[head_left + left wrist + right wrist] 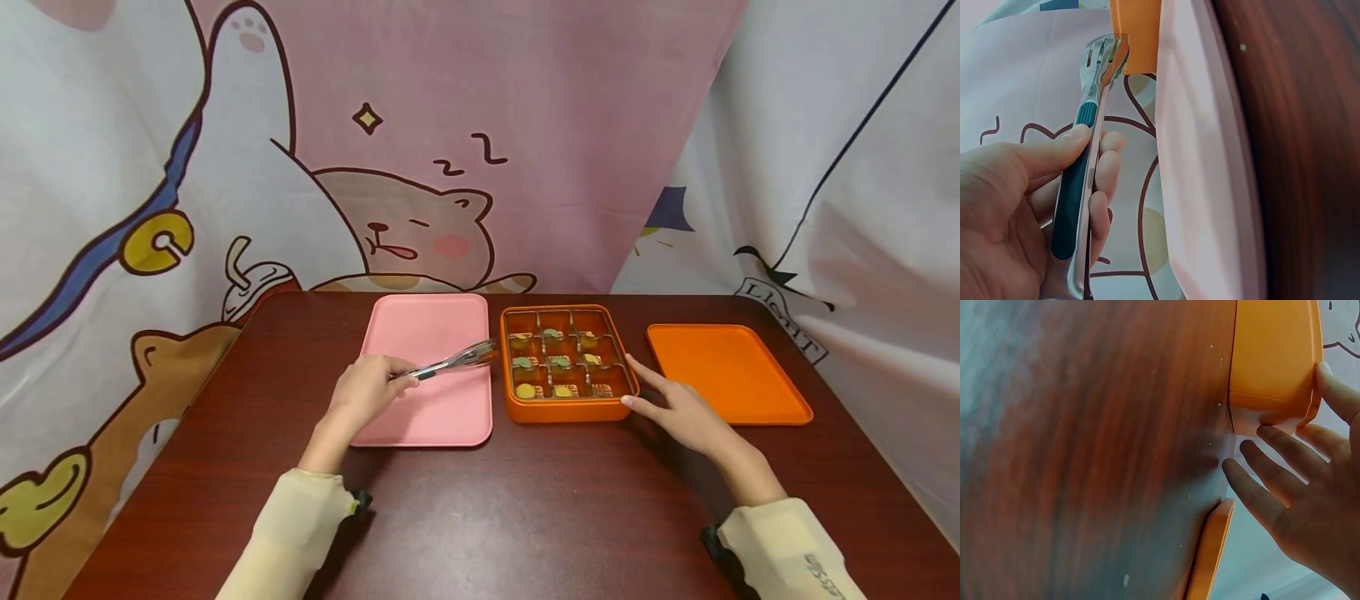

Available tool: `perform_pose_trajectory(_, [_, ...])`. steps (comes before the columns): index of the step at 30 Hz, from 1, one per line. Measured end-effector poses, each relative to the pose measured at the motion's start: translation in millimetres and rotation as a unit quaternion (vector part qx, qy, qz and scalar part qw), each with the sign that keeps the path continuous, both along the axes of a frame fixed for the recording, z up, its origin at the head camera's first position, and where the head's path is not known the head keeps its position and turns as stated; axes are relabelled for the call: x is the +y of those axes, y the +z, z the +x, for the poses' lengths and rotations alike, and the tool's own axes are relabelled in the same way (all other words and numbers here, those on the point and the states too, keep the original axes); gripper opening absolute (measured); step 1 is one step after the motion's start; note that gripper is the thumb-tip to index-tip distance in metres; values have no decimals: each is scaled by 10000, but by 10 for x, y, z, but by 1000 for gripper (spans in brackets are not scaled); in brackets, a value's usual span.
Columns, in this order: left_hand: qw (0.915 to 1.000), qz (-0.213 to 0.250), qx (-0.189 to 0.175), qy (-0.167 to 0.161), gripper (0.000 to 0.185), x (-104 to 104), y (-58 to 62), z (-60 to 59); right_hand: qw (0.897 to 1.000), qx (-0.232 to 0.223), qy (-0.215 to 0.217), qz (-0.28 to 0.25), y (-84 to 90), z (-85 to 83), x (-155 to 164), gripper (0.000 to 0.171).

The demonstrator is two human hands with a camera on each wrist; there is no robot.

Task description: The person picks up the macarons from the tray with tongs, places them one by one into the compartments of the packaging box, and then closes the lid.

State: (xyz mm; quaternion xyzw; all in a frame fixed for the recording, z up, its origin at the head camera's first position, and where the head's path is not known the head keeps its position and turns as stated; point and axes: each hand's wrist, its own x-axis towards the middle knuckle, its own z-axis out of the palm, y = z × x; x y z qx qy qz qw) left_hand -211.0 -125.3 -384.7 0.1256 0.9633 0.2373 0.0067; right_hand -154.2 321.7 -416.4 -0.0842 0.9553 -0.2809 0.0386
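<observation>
Nearest the camera, two cream sleeves reach in from about 6 o'clock over the dark wooden table [525, 500]. The left hand [365, 392] has its grip curled round a pair of metal tongs [457, 362] with a teal handle section; in the left wrist view the thumb and fingers [1100, 181] wrap the handle and the tong tips lie close together, holding nothing. The tongs hang over the pink tray [431, 333], their tips pointing toward 3 o'clock, close to the left wall of the orange box [562, 410]. That box sits at the centre of the table, divided into nine compartments, each with a small piece of food, green, yellow or brownish. The right hand [678, 408] has a loose, open grip: its thumb lies against the box's right rim and straight fingers [1285, 447] touch its near right corner. At 3 o'clock of the box, just apart, lies an orange lid [723, 371]. A cartoon cat curtain [420, 225] hangs behind.
</observation>
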Motion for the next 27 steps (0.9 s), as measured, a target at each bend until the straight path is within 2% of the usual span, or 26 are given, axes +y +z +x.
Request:
perform_pose_trajectory(16, [9989,157,339,-267,21,198,165,-6,10000,-1,-30,70,21,12,-18,76])
perform_pose_trajectory(27, [9981,204,356,-456,20,469,239,-12,9999,27,-35,100,26,16,-26,76])
